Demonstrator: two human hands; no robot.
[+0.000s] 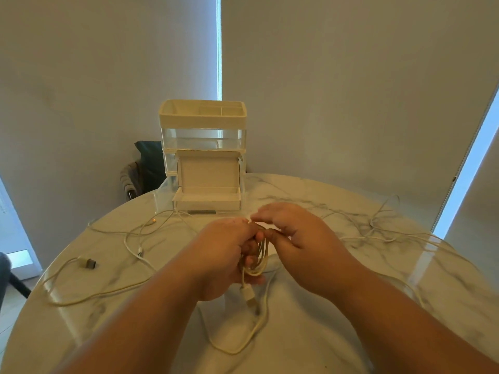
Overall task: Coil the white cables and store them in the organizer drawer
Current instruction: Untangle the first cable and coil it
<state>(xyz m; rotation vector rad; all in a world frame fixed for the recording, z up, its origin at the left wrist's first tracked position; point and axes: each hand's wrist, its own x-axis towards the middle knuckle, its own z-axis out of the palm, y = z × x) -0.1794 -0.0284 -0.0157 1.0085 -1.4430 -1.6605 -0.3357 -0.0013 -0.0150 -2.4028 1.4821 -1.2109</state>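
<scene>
Several turns of the white cable [260, 255] are bunched into a narrow coil that stands nearly upright between my hands, its long axis running from the far top down toward me, just above the middle of the table [324, 333]. My left hand [224, 256] is clenched around the coil's side, fingers threaded through the loops. My right hand [293, 238] sits at the coil's top, thumb against it and fingers stretched over. Blur keeps me from telling whether it actually pinches the strand. The USB plug [250, 296] hangs out of the coil's bottom, pointing down toward me, and a slack tail [237, 346] curves across the tabletop below it. Much of the coil is hidden behind my fingers. More cables lie loose: the left cables [127, 240] spread out and end in a grey plug [90, 263], and the right cables [378, 228] are tangled. At the far edge stands the organizer [202, 122] with its clear bottom drawer [163, 195] pulled toward me. An open cardboard box [208, 184] is there too, though I cannot tell whether it sits inside the drawer or just in front. The table is round, glossy white marble. Pale blinds [351, 76] with strips of daylight fill the background, and a dark chair [148, 163] shows beyond the table's left side.
</scene>
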